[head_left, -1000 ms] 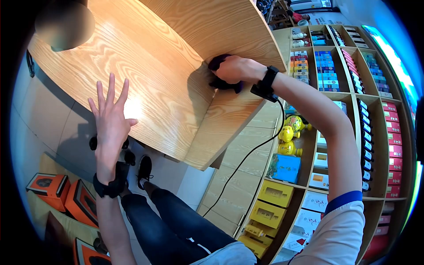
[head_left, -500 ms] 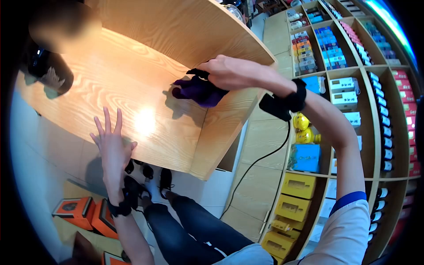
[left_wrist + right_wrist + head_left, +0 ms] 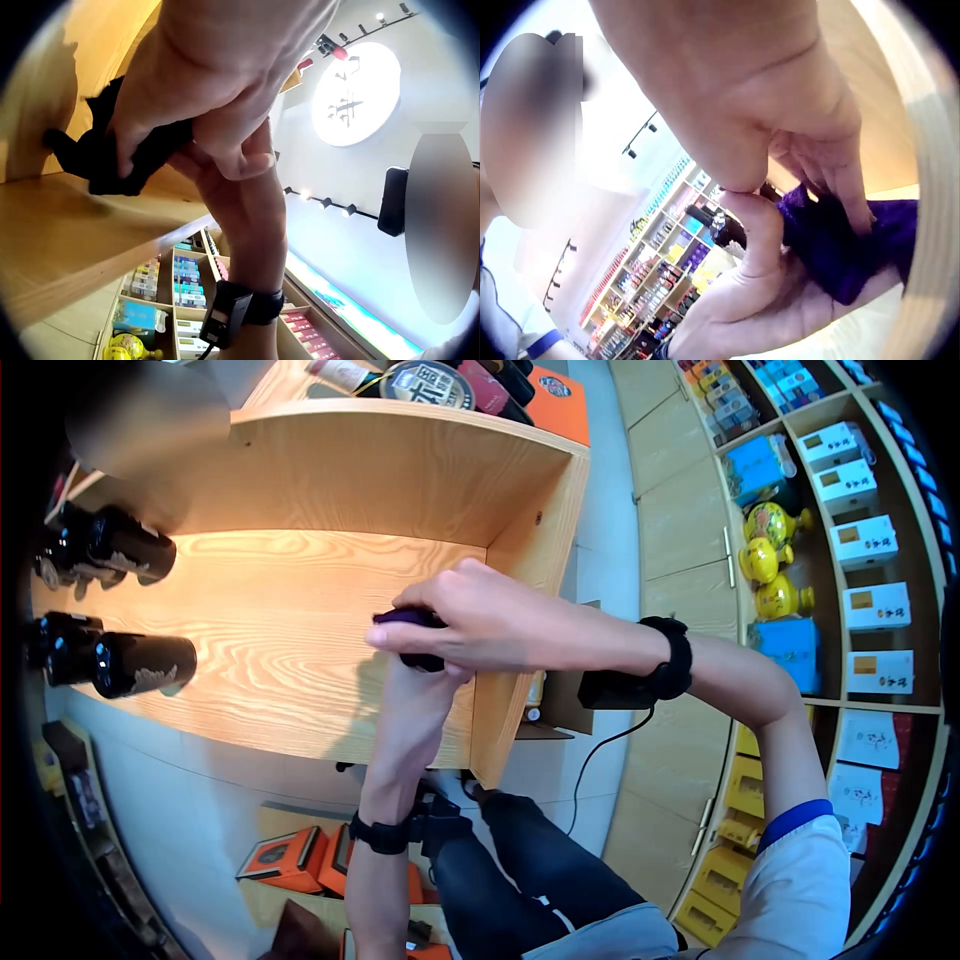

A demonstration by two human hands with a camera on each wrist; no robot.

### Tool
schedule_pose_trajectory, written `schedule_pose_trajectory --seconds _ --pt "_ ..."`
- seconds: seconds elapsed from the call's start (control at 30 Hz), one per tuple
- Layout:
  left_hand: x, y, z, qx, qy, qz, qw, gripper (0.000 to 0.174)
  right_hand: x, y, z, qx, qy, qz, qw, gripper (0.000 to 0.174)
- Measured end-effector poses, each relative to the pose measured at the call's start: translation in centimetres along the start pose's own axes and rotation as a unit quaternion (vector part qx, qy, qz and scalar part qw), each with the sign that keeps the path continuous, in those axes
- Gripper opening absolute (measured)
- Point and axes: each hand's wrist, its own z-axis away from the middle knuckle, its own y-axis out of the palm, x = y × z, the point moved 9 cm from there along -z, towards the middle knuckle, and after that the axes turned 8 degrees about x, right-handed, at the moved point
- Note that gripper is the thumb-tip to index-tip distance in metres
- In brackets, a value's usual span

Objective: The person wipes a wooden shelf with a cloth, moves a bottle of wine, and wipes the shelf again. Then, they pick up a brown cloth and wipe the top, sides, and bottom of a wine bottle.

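A crumpled purple cloth [image 3: 832,255] is bunched between both hands over the wooden shelf unit. My right hand [image 3: 490,620] grips it from above, thumb and fingers around the dark bundle. My left hand [image 3: 780,300] comes up from below, its palm under the cloth and its thumb against the right hand. From the left wrist view, a finger of the left hand [image 3: 202,82] bends over the dark cloth [image 3: 112,154]. The head view hides most of the left hand behind the right.
The wooden shelf unit [image 3: 300,620] has raised boards at its back and right end. Several dark bottles [image 3: 145,663] stand on its left part, with more bottles and boxes along the top. Filled shelving [image 3: 735,570] lines the right side. Orange boxes [image 3: 285,857] sit low in front.
My right hand has brought the cloth from the shelf's right corner toward me. My left hand, earlier apart with spread fingers, has come up to meet it. The head view has shifted, showing more bottles.
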Motion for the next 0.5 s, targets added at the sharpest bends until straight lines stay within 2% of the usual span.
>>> schedule_pose_trajectory --seconds 0.07,0.1,0.13,0.17,0.2,0.23,0.27,0.3,0.37,0.4,0.43,0.47,0.5 --pt "0.8 -0.8 -0.9 -0.088 -0.085 0.081 0.989 0.042 -1.0 -0.4 0.6 0.011 0.007 -0.041 0.999 0.034" --pt "0.3 -0.6 -1.1 -0.107 -0.115 0.155 0.975 0.04 -0.4 -1.8 1.9 -0.057 -0.046 -0.045 0.996 0.034" --pt "0.6 -0.9 -1.9 -0.086 -0.121 0.197 0.969 0.04 -0.1 -3.2 3.3 -0.125 -0.098 -0.048 0.986 0.033" --pt "0.1 -0.7 -2.6 -0.09 -0.125 0.222 0.963 0.041 0.5 -4.9 5.1 -0.235 -0.183 -0.003 0.955 0.027" --pt "-0.6 -0.5 -3.3 -0.097 -0.128 0.247 0.956 0.043 0.5 -6.6 7.1 -0.329 -0.195 0.047 0.923 0.026" --pt "0.2 -0.9 -4.6 -0.062 -0.138 0.257 0.954 0.044 -0.5 -7.8 8.8 -0.404 -0.183 0.059 0.894 0.027" --pt "0.3 -1.0 -5.2 -0.075 -0.143 0.265 0.951 0.039 -1.4 -8.7 10.3 -0.477 -0.171 0.071 0.859 0.031" --pt "0.6 -1.0 -6.1 -0.086 -0.146 0.28 0.945 0.042 -2.1 -8.6 10.2 -0.482 -0.173 0.067 0.856 0.031" --pt "1.8 -1.3 -8.0 -0.095 -0.154 0.288 0.94 0.044 -4.6 -8.4 10.7 -0.58 -0.053 0.108 0.806 0.049" --pt "2.6 -1.1 -9.1 -0.099 -0.159 0.365 0.912 0.046 -4.9 -8.1 10.4 -0.585 -0.052 0.103 0.802 0.049" --pt "3.3 -0.9 -9.9 -0.104 -0.163 0.44 0.877 0.048 -6.2 -7.6 9.4 -0.558 -0.033 0.016 0.829 0.055" --pt "3.8 -1.0 -10.8 -0.104 -0.165 0.434 0.88 0.048 -7.5 -6.9 8.1 -0.525 -0.014 -0.072 0.848 0.062" --pt "3.9 -0.4 -11.7 -0.082 -0.155 0.489 0.855 0.051 -7.3 -6.8 8.0 -0.547 -0.027 -0.061 0.834 0.06"
